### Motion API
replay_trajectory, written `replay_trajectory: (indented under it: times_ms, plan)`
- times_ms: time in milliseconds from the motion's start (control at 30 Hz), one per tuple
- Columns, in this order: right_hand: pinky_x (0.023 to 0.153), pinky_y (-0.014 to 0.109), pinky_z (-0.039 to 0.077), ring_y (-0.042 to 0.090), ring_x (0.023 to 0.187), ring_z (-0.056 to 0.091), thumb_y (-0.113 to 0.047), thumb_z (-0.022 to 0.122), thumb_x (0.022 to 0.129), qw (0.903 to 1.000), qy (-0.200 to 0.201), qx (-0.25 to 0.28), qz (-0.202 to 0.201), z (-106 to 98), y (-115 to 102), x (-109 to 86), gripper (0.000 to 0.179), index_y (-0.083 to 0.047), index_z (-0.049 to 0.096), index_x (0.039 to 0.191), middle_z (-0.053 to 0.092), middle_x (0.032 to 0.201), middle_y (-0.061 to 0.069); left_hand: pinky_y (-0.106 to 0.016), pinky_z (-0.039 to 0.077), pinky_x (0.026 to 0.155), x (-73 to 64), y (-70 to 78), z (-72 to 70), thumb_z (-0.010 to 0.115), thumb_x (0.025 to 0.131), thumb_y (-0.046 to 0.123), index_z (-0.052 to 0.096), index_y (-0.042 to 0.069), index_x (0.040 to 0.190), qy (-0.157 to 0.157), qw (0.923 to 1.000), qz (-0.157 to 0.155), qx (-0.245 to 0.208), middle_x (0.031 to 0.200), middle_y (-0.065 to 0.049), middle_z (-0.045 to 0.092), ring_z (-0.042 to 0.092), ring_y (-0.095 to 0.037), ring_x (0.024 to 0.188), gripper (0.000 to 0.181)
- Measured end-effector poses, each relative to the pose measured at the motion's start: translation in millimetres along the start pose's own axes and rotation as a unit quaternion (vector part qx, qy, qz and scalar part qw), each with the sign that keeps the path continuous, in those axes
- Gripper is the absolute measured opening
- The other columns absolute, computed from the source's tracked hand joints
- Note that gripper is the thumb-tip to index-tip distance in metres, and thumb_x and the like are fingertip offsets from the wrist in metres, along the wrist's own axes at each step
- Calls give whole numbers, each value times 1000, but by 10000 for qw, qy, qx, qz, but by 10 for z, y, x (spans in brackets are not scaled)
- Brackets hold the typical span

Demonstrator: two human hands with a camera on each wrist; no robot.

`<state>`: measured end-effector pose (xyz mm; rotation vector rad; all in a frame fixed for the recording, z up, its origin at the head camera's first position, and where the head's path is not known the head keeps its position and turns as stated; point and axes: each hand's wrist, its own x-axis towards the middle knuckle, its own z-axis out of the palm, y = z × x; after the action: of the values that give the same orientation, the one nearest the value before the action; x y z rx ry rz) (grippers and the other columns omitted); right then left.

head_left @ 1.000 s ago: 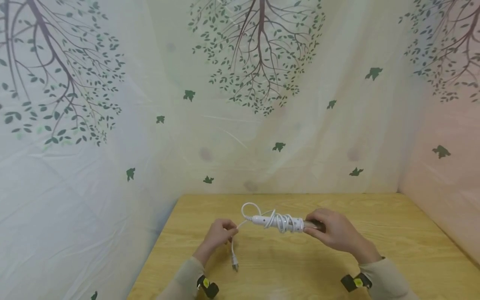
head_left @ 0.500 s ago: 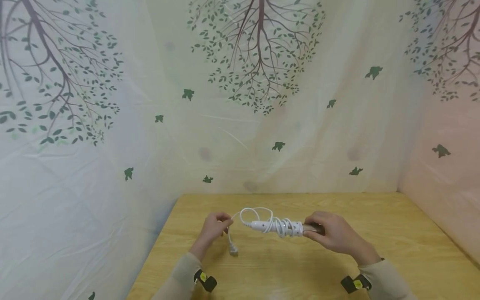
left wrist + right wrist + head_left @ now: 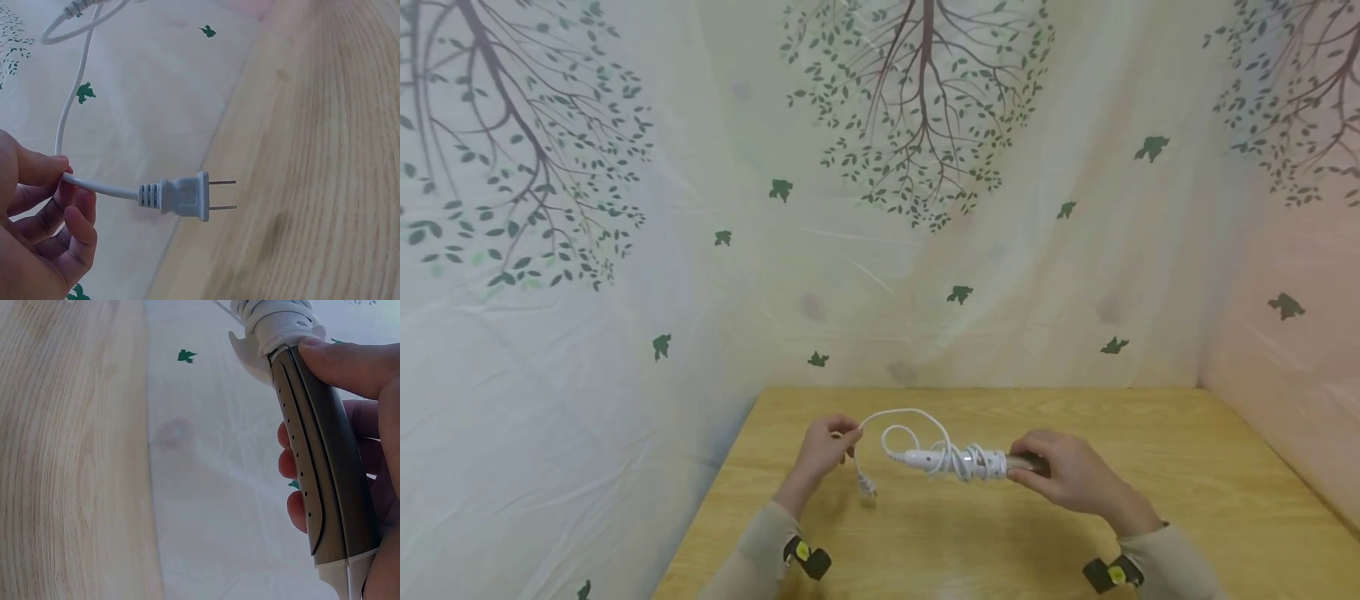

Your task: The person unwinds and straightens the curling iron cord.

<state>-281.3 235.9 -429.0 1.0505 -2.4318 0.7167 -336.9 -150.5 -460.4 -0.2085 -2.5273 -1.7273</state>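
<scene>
My right hand (image 3: pixel 1063 471) grips a hair iron (image 3: pixel 922 459) by its brown barrel (image 3: pixel 319 456), thumb on one side and fingertips showing on the other. Its white handle points left, with a white power cord (image 3: pixel 904 410) wound around it in several loops. My left hand (image 3: pixel 823 454) pinches that cord between thumb and fingers, a short way from its end. From the pinch hangs the two-pin plug (image 3: pixel 187 196), its metal prongs bare. Between the hands a slack arc of cord bows upward, beside a smaller loop at the handle's end.
Below both hands lies a wooden table (image 3: pixel 970 542). Behind it and on both sides hangs a pale cloth (image 3: pixel 880 275) printed with trees and green birds. Each wrist carries a small black camera, such as the left one (image 3: pixel 807 558).
My left hand has moved left and up, away from the iron, drawing out a longer arc of cord. The plug has risen with it. My right hand has stayed nearly in place.
</scene>
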Motion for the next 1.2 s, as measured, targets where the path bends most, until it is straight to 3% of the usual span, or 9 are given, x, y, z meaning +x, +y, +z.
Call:
replay_trajectory:
  times_ms: [300, 533, 733, 967, 1200]
  plan:
    - [53, 15, 45, -8, 65, 49, -32, 73, 87, 9999, -95, -91, 45, 28, 15, -23, 15, -21, 66, 95, 63, 84, -15, -21, 44, 51, -19, 136, -69, 64, 93, 10, 67, -1, 96, 165, 9997, 133, -153, 88, -17, 64, 57, -13, 62, 11]
    - [55, 16, 44, -9, 66, 47, -36, 72, 87, 9987, -207, -435, 151, 61, 63, -59, 16, -22, 67, 94, 63, 84, -16, -20, 43, 50, -51, 190, -90, 62, 94, 8, 66, 2, 98, 195, 9992, 174, -296, 88, -11, 61, 56, -14, 64, 8]
    - [55, 18, 42, -9, 64, 46, -39, 71, 88, 9973, -273, -580, 352, 60, 108, -74, 18, -21, 68, 93, 62, 82, -17, -19, 43, 50, -88, 210, -102, 60, 95, 7, 64, 5, 96, 55, 9988, 341, -347, 87, -8, 58, 55, -14, 66, 5]
    - [55, 19, 41, -8, 64, 46, -42, 68, 90, 9944, -457, -630, 713, 48, 163, -101, 22, -20, 69, 93, 63, 81, -17, -19, 43, 50, -134, 218, -135, 58, 96, 6, 63, 3, 98, -74, 9982, 471, -356, 89, -12, 58, 54, -14, 67, 5]
    - [55, 19, 41, -7, 64, 45, -43, 69, 89, 9906, -451, -748, 1054, 24, 205, -145, 25, -18, 70, 92, 63, 80, -16, -22, 45, 53, -185, 175, -164, 59, 96, 6, 63, 5, 100, -327, 9977, 538, -258, 89, -6, 59, 54, -15, 71, 6]
